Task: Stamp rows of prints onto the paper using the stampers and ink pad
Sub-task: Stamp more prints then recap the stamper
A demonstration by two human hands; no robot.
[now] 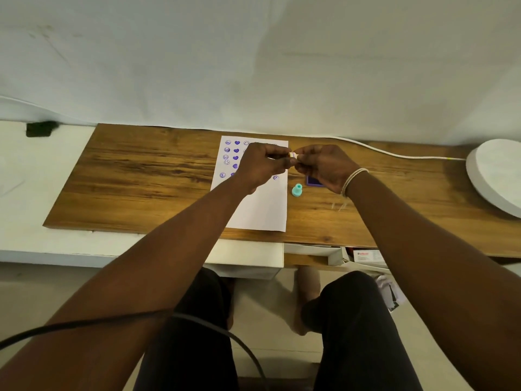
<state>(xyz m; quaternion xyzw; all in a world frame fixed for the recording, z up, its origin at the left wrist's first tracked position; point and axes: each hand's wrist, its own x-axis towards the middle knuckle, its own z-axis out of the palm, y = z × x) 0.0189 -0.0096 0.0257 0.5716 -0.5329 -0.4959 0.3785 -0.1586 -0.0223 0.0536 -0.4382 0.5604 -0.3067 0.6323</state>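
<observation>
A white paper point(259, 210) lies on the wooden board point(141, 176), with rows of purple prints, round faces and hearts, on its upper part. My left hand point(260, 166) and my right hand point(324, 165) meet above the paper's right edge, and both pinch a small pale stamper point(293, 155) between their fingertips. A teal stamper point(297, 190) stands on the board just right of the paper. The purple ink pad point(311, 180) lies beside it, mostly hidden under my right hand.
A white cable point(394, 155) runs along the board's back edge to a white round object point(496, 176) at the right. A dark object point(39, 128) sits at the far left. A black cord point(197, 320) crosses my lap.
</observation>
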